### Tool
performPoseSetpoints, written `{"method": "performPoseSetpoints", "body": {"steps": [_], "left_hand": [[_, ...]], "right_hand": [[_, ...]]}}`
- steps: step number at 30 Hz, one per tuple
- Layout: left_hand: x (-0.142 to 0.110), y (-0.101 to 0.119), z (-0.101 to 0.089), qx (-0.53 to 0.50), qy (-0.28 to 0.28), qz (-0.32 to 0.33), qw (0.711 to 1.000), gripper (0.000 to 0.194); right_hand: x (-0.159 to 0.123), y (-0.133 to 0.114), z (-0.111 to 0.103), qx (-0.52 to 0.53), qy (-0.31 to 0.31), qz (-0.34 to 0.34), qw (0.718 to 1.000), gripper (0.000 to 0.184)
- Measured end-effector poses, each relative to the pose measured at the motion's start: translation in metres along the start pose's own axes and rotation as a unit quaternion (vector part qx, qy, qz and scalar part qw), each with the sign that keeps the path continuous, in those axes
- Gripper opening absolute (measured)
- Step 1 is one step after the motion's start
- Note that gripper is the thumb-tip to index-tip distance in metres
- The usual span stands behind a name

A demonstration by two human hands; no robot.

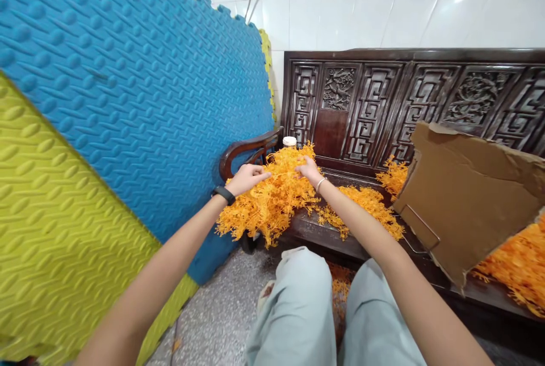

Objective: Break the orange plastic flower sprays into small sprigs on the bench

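Note:
A heap of orange artificial foliage (266, 207), frilly and branching like plastic sprigs, lies at the left end of a dark wooden bench. Over its upper left side is my left hand (250, 177), a black band on the wrist, thumb and fingers pinched together on a piece of the foliage. Across from it my right hand (310, 171), with a pale bracelet on the wrist, also pinches the foliage. A thin pale orange stretch shows between the two sets of fingertips. The exact piece in each pinch is too small to make out.
The carved bench (332, 133) backs onto a white tiled wall. Blue and yellow foam mats (170, 88) stand along the left. A white-lidded container (289, 142) sits behind the heap. More orange foliage (370, 204) and a cardboard sheet (472, 201) lie to the right.

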State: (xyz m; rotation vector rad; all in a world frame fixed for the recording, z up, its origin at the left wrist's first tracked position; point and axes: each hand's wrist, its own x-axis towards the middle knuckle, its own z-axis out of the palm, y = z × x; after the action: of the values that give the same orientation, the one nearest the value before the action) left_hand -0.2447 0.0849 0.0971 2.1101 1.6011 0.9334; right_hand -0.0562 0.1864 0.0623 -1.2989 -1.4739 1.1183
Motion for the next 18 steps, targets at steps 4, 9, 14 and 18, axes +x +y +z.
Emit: {"method": "performPoseSetpoints", "body": {"steps": [4, 9, 14, 18], "left_hand": [[0.015, 0.007, -0.007, 0.065, 0.034, 0.05, 0.996, 0.032], [0.026, 0.017, -0.023, 0.02, 0.053, 0.031, 0.998, 0.029], [0.033, 0.018, -0.035, -0.256, 0.087, -0.059, 0.961, 0.022], [0.041, 0.027, -0.032, -0.46, 0.137, -0.084, 0.873, 0.014]], "right_hand": [[0.019, -0.021, -0.006, 0.039, 0.067, -0.032, 0.996, 0.028], [0.027, -0.036, -0.016, 0.122, 0.059, 0.001, 0.991, 0.025], [0.02, -0.038, -0.021, 0.204, -0.015, -0.011, 0.979, 0.02], [0.007, -0.029, -0.006, 0.315, -0.075, -0.042, 0.945, 0.033]]}}
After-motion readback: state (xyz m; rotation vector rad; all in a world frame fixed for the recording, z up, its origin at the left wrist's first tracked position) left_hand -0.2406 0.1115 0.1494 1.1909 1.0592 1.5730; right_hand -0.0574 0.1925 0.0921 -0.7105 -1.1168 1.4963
